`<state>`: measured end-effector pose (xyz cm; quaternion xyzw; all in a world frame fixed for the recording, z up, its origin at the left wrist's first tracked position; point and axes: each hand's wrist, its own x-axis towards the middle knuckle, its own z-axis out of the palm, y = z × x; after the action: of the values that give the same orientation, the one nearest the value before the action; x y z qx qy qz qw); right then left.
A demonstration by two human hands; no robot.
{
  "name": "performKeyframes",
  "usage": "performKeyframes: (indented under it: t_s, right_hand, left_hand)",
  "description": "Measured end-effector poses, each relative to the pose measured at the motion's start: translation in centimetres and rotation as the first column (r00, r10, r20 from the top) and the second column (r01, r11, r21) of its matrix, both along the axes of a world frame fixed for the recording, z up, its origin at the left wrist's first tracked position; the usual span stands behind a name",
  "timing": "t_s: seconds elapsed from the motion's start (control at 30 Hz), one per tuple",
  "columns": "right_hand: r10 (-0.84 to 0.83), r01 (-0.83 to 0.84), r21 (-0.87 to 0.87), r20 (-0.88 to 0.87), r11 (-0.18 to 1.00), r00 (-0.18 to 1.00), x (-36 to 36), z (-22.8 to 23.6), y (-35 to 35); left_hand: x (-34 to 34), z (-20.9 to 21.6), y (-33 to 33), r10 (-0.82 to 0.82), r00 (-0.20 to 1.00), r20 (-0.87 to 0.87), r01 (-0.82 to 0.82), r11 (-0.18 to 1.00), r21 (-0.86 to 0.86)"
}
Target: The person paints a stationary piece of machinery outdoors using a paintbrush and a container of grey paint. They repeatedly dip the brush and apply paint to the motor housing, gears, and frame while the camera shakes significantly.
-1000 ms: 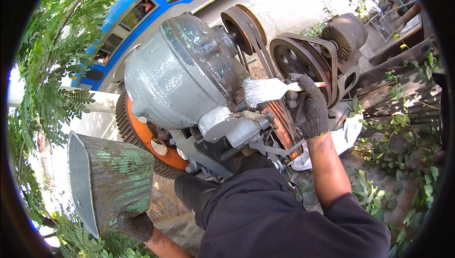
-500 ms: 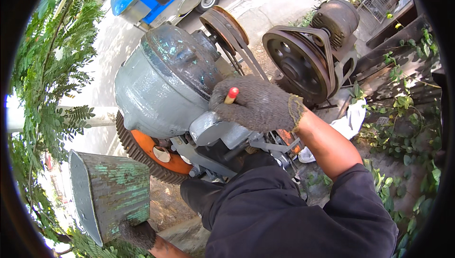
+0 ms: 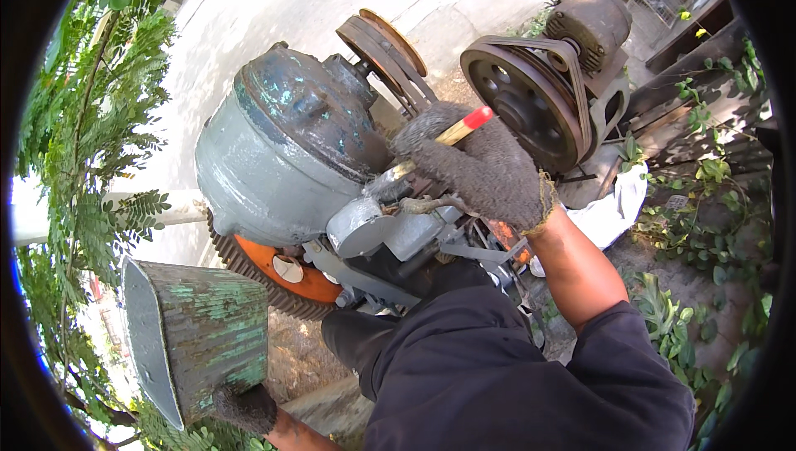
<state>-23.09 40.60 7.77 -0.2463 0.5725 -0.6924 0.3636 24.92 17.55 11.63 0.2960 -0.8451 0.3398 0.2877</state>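
A paintbrush [image 3: 458, 130] with a red-tipped wooden handle is gripped in my right hand [image 3: 481, 161], which wears a dark knitted glove. Its grey, paint-wet bristles reach the seam of a big rounded machine housing [image 3: 265, 177], just above a short grey cylinder [image 3: 359, 225]. Glossy grey covers the housing's near part; its far part is dark with flaking blue-green paint. At the lower left, my gloved left hand [image 3: 246, 409] lies against the bottom edge of a tapered metal container [image 3: 215, 331] with peeling green paint and a grey face. The left fingers are mostly hidden.
An orange toothed gear wheel [image 3: 249, 244] sits below the housing. To the right, belts link a large pulley wheel [image 3: 518, 111] to a motor [image 3: 589, 20]. Leafy branches [image 3: 91, 119] hang at the left; vines [image 3: 705, 177] grow at the right. A white sheet [image 3: 609, 206] lies nearby.
My right hand has shifted to the right and turned, so the brush's bristles and more of its handle now show. The blue vehicle has left the top of the view.
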Motion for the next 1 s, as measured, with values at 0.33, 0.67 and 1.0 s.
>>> performKeyframes:
  t_s: [0.33,0.67,1.0]
  right_hand:
    - [-0.059,0.095,0.206,-0.171,0.974,0.983,0.9,-0.6,1.6]
    - [0.003,0.053,0.113,-0.446,0.992,0.895,0.8,-1.6,0.5]
    - [0.072,-0.061,0.055,-0.221,0.997,0.973,-0.4,-0.9,-1.3]
  left_hand:
    - [-0.8,0.2,0.2,-0.009,0.997,-0.077,0.025,0.978,0.205]
    - [-1.2,-0.3,-0.1,-0.008,1.0,-0.001,0.008,1.0,-0.02]
    - [-2.4,-1.1,0.4,0.264,0.406,-0.875,0.577,0.667,0.47]
